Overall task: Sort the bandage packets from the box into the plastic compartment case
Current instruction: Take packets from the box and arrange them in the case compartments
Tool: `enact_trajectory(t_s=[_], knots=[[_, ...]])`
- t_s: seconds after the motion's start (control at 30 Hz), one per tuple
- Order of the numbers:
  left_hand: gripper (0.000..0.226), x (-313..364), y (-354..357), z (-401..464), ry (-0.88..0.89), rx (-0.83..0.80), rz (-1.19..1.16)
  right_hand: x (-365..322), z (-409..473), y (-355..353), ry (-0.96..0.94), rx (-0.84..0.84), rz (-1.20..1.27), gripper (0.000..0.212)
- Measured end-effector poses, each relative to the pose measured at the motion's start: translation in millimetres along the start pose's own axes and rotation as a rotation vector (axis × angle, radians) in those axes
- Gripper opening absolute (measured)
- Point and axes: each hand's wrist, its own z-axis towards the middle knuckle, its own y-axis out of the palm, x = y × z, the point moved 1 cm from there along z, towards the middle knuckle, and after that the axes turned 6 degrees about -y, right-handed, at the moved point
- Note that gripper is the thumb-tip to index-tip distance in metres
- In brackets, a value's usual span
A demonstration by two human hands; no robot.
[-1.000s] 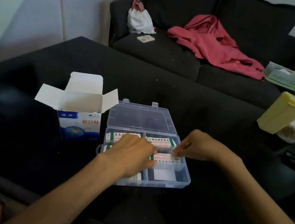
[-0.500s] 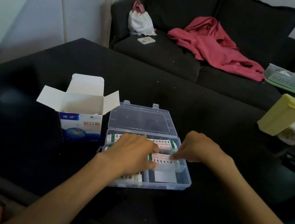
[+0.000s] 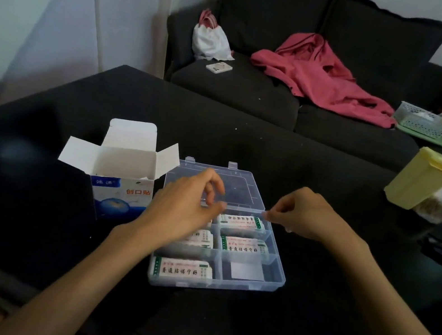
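The clear plastic compartment case [image 3: 278, 281] lies open on the dark table, its lid [image 3: 242, 189] flat behind it. Bandage packets fill the far right [image 3: 243, 220], middle right [image 3: 245, 247] and near left [image 3: 181, 271] compartments. Another packet [image 3: 203, 238] shows partly under my left wrist. My left hand [image 3: 186, 208] hovers over the far left compartment with fingers loosely curled, holding nothing. My right hand [image 3: 303, 214] pinches the case's far right corner with thumb and forefinger. The white and blue bandage box [image 3: 119, 199] stands open to the left of the case.
A yellow lidded container [image 3: 421, 179] stands at the table's right, with bags beside it. Behind the table a dark sofa [image 3: 238, 93] carries a red garment [image 3: 321, 75], a white bag [image 3: 210, 38], a phone [image 3: 219, 67] and a small basket [image 3: 421, 121].
Both hands have lifted off the packets and moved toward the case's far edge. My left hand has uncovered the left compartments; my right hand went from the middle right packet to the far right corner.
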Motion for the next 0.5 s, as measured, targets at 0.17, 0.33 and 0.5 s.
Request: enact_trajectory(t_s=[0.17, 0.33, 0.5], knots=[[0.019, -14.6, -42.9, -21.3, -0.067, 0.349, -0.093, -45.0, -4.9, -5.8, -0.249, 0.144, 0.114, 0.003], [0.021, -60.4, -94.4, -45.9, -0.286, 0.753, 0.087, -123.0, 2.1, 10.4, -0.653, 0.351, 0.163, 0.015], [0.011, -102.6, -105.4, -56.6, -0.457, 0.69, 0.045, -151.7, 18.5, 56.9, -0.841, 0.251, -0.239, 0.031]])
